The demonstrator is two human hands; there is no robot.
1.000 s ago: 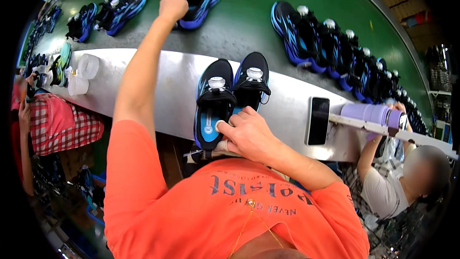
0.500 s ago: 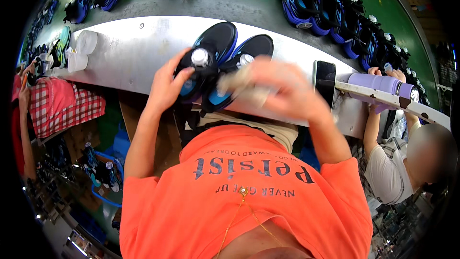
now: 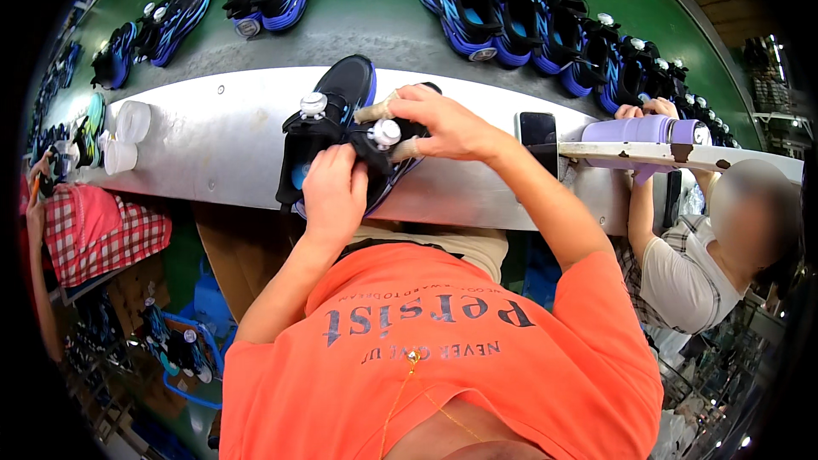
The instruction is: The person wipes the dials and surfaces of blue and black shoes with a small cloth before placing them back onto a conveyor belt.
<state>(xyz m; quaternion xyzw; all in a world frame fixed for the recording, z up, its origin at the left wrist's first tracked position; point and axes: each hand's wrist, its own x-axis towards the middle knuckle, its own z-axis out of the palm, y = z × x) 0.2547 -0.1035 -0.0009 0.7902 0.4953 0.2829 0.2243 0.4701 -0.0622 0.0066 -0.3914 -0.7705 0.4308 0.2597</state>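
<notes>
Two black sneakers with blue-purple soles lie side by side on the metal ledge in front of me, toes pointing away. The left sneaker (image 3: 341, 83) has a white round dial (image 3: 313, 104) on its tongue and is not held. My left hand (image 3: 335, 192) is closed on the heel-side collar of the right sneaker (image 3: 377, 172). My right hand (image 3: 447, 126), with pale covers on some fingers, grips that sneaker around its white knob (image 3: 385, 132), thumb on the near side and forefinger beyond. The hand hides much of its toe.
Several matching sneakers (image 3: 520, 21) line the green belt (image 3: 375, 13) beyond the ledge. A phone (image 3: 538, 132) and a purple bottle (image 3: 626, 129) lie at right, by a chipped white bar (image 3: 673, 153). Clear plastic cups (image 3: 128, 132) stand at left. Co-workers sit on both sides.
My left hand has gone from the left sneaker to the right one's collar. My right hand, blurred before, has settled around the right sneaker's knob. The belt sneakers appear farther left.
</notes>
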